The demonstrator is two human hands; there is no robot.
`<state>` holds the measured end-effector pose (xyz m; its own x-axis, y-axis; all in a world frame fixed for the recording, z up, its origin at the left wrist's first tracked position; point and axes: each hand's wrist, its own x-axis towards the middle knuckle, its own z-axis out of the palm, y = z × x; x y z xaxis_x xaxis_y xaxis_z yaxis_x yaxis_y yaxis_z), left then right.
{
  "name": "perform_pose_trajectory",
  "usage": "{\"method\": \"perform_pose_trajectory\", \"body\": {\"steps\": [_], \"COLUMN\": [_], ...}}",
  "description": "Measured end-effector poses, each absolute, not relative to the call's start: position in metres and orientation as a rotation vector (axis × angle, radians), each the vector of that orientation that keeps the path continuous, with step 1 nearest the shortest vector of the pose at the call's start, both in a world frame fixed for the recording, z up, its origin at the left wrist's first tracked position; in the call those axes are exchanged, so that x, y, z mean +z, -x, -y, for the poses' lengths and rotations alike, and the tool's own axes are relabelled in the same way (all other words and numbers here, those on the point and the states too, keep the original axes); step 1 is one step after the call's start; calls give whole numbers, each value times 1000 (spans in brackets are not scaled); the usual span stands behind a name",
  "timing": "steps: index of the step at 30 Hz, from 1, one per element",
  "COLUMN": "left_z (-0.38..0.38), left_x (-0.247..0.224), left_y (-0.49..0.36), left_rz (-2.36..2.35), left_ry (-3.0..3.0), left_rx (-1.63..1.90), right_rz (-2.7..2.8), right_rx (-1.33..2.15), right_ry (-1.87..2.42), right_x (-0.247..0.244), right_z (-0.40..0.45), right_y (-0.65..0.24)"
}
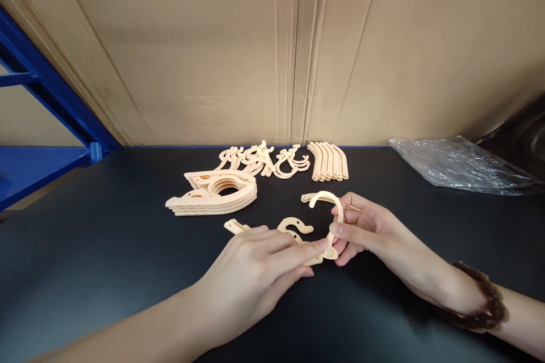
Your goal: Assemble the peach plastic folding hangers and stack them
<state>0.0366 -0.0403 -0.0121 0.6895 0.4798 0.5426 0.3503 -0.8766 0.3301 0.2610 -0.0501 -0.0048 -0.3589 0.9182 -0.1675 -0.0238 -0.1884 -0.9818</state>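
Note:
My right hand [361, 229] pinches a cream plastic hanger hook [339, 210] between thumb and fingers, its curve upward. At the lower end of that hook, my left hand [259, 266] reaches with its index fingertip against the base. The left fingers are closed over a hanger part [314, 261], mostly covered by them. A hanger arm end [233, 226] sticks out beyond the left knuckles. Just behind the left fingers lies another flat hook [293, 224]. A further hanger arm [307, 198] shows behind the held hook, partly hidden by it and the right fingers.
A stack of folded hangers [213, 198] stands on the black table [106, 272]. Behind it lie a pile of loose hooks [264, 159] and a row of hanger arms [327, 161]. Clear plastic bag [460, 164] at right; blue metal frame [46, 79] at left; cardboard wall [204, 51] behind.

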Motion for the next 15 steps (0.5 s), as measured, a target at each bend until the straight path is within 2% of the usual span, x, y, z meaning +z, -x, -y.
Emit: {"method": "perform_pose_trajectory", "body": {"steps": [4, 10, 15], "left_z": [37, 39, 38], "left_x": [-12, -12, -13], "left_y": [-38, -38, -37], "left_rz": [-742, -780, -819], "left_ry": [-2532, -2385, -2492], "left_rx": [1069, 1023, 1043], "right_rz": [1417, 1296, 1197], "right_rx": [1755, 1613, 1595], "right_ry": [1035, 1082, 1129], "right_x": [-8, -3, -1], "right_z": [58, 49, 44], "right_y": [-253, -260, -263]}}
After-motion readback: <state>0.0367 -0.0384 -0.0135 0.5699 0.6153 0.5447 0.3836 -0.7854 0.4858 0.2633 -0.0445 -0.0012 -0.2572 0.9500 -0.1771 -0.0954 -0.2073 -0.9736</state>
